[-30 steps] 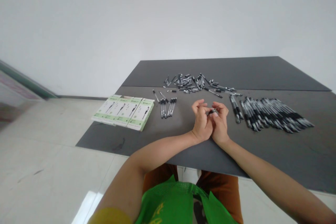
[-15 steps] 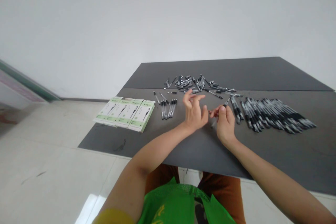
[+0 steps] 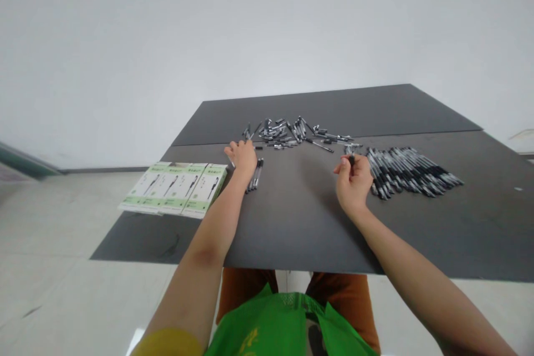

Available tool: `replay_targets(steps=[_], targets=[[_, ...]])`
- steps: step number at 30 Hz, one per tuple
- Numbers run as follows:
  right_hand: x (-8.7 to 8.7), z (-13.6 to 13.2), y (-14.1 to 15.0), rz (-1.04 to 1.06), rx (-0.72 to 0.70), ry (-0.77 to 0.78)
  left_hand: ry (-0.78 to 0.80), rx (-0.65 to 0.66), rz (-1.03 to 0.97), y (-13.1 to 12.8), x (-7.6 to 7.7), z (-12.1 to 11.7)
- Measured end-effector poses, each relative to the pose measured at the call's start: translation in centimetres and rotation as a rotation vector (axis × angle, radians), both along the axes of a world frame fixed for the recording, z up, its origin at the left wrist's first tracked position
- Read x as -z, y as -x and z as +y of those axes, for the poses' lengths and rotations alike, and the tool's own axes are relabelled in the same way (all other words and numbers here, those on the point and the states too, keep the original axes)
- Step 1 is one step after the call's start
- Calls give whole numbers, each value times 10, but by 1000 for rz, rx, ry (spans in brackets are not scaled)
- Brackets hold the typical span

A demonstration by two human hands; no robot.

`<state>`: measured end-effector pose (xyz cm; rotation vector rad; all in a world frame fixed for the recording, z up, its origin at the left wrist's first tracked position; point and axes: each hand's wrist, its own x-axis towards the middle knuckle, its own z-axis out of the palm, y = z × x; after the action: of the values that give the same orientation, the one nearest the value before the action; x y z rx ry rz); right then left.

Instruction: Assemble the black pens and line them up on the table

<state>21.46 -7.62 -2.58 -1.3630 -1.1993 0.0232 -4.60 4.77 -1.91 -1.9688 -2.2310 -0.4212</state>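
My right hand [image 3: 354,183] is closed around a pen part with a black grip [image 3: 351,160]; its clear end points away from me and the rest is hidden in the fingers. Left of the middle, my left hand [image 3: 242,157] is held low over the table, palm down, its fingers bent and somewhat apart. Beneath and beside it lie clear pen barrels with black ends [image 3: 256,177], partly covered by the hand. Beyond both hands spreads a loose heap of pen parts [image 3: 277,132], black and clear.
To the right, many pens with black grips [image 3: 411,172] lie side by side in a slanted row. Several green and white pen boxes [image 3: 200,189] lie at the table's left edge. The dark table [image 3: 292,228] meets a white wall [image 3: 267,28] at the back.
My left hand has moved away from the right hand, leftwards to the barrels. My right hand still holds its pen part. The view has shifted somewhat to the right.
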Motion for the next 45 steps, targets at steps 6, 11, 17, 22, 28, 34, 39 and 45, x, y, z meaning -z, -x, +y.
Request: replay_targets(steps=[6,11,17,22,28,34,39,45], targets=[[3,-2,-9,-81,-37,61,101,-20,13,-8,4,6],[4,2,-11,-80,-62,55,100,-107,-38,-15,-3,0],[3,-1,-11,-67,-94,80,57,7,2,-27,-23,-16],[2,0,-10,-40,-107,81,26,290,-59,-60,-24,-52],[3,1,-10,-22,-147,89,69,611,-43,-102,8,-104],[1,2,-14,-9,-108,39,85,684,-238,-101,31,-105],[4,4,-16,-24,-123,38,49,613,-489,-92,34,-101],[8,12,-21,-2,-168,-25,29,537,-573,-68,32,-76]])
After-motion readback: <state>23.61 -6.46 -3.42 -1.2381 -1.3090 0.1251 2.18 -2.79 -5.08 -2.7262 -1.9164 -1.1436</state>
